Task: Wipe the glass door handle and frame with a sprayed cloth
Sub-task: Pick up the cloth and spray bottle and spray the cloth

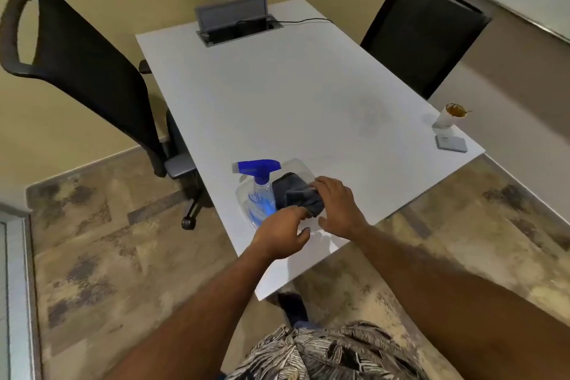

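Observation:
A dark grey cloth (296,197) lies folded on the near corner of the white table (308,95), on a clear plastic sheet. Beside it on the left stands a clear spray bottle (259,191) with a blue trigger head. My right hand (337,207) lies over the cloth's right side, fingers on top and thumb spread below. My left hand (282,233) reaches in from the near side, its fingertips curled onto the cloth's near edge. A strip of metal frame with glass (15,287) shows at the far left edge; no handle is in view.
Two black mesh office chairs flank the table, one on the left (92,71) and one at the back right (422,34). A paper cup (450,116) and a small grey pad (452,143) sit at the table's right edge. A cable box (234,21) is open at the far end.

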Demonstrator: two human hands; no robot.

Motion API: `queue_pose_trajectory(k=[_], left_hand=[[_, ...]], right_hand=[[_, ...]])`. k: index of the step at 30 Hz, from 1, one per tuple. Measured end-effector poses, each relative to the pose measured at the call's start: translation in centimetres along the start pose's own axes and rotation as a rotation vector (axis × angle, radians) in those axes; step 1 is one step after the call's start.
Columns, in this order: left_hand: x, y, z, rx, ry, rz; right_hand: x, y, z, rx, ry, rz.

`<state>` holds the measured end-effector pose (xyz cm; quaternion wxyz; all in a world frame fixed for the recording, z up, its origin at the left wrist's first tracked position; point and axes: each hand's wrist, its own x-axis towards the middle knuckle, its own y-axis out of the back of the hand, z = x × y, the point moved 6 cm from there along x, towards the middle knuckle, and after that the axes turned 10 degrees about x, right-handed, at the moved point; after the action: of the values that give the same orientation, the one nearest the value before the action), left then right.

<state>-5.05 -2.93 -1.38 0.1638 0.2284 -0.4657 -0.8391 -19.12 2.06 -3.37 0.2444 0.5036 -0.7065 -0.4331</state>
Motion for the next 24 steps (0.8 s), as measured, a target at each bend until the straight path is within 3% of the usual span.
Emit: queue_pose_trajectory(k=[6, 9, 15, 18, 24], left_hand=[[2.2, -0.2, 0.2, -0.019, 0.007, 0.114], [3.5, -0.6, 0.1, 0.006, 0.069, 0.118], [6.4, -2.5, 0.3, 0.289, 0.206, 0.003], [7.1, -2.4, 0.6, 0.362, 0.221, 0.053], [7.5, -0.9, 1.5, 0.268, 0.227, 0.205]], right_hand=[[2.0, -0.5, 1.4, -0.046, 0.025, -0.209], [2.9, -0.2, 1.4, 0.010, 0.026, -0.187], [4.0, 0.9, 0.7, 0.035, 0.130, -0.141], [4.1, 1.5, 1.1, 0.057, 0.165, -0.118], [3.5, 3.2, 1.3, 0.218, 0.181, -0.062]])
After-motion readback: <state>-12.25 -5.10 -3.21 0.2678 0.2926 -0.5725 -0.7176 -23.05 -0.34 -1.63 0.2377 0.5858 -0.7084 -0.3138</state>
